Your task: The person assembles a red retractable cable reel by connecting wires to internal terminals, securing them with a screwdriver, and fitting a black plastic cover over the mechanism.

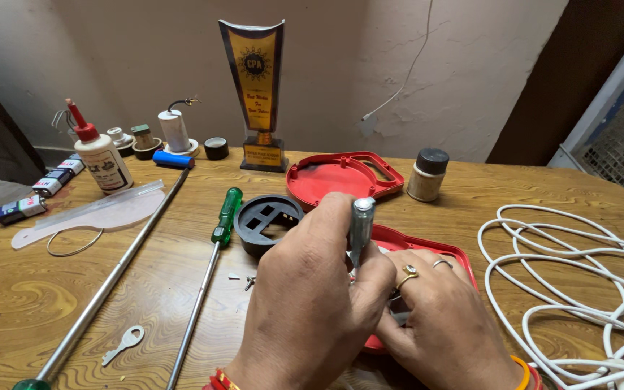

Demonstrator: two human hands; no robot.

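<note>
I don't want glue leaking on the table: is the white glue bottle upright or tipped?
Upright. The white glue bottle stands on its base at the table's back left, red nozzle pointing up.

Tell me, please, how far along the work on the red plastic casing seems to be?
Already done: the red cover lies apart, behind the black round part. In hand: the left hand holds a clear-handled screwdriver upright over the red base, which the right hand steadies. Left: the cover is still off and small screws lie loose on the table.
</note>
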